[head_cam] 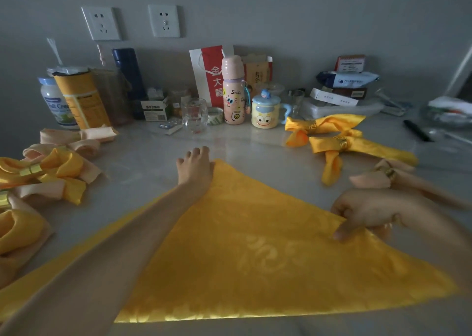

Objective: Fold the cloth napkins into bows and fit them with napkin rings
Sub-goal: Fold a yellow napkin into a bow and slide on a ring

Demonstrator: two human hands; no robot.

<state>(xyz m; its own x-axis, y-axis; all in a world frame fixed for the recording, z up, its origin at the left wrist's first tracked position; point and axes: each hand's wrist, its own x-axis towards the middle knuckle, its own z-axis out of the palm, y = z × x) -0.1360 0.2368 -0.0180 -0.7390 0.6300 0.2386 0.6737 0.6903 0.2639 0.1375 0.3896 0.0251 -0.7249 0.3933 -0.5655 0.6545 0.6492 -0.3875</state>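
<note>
Supervisor: Napkin location, please?

Operator: On my head camera the yellow napkin (255, 246) lies spread on the counter (153, 156) directly in front of me. It shows as a triangle, with the long edge nearest me and the tip pointing toward the wall.

Supervisor: And the hands?

Operator: My left hand (195, 168) lies flat on the far tip, fingers straight and slightly spread, pressing the cloth down. Its forearm crosses the napkin's left side. My right hand (365, 213) pinches the napkin's right edge, thumb on top and the other fingers curled underneath.

Supervisor: Any finished pieces in sight?

Operator: Yes. Off to the right I see two yellow bows (329, 124) lying against each other. The nearer one is cinched by a gold ring (342, 142), and the farther one wears a band of its own. Closer to me, just beyond my right hand, sits a peach bow (367, 179) with a ring too. On the left there is a heap of bows (51, 172), yellow and peach overlapping, with gold bands on some of them. I can't tell how many are in that heap.

Supervisor: What's along the back?

Operator: There is a row against the wall. From the left I make out a yellow canister (81, 98), a clear glass (194, 114), a pink bottle (233, 93) and a lidded cartoon mug (265, 113). A red-and-white bag (208, 72) stands behind the bottle. A black pen (416, 130) lies at far right, and two wall sockets (101, 23) sit above the row.
</note>
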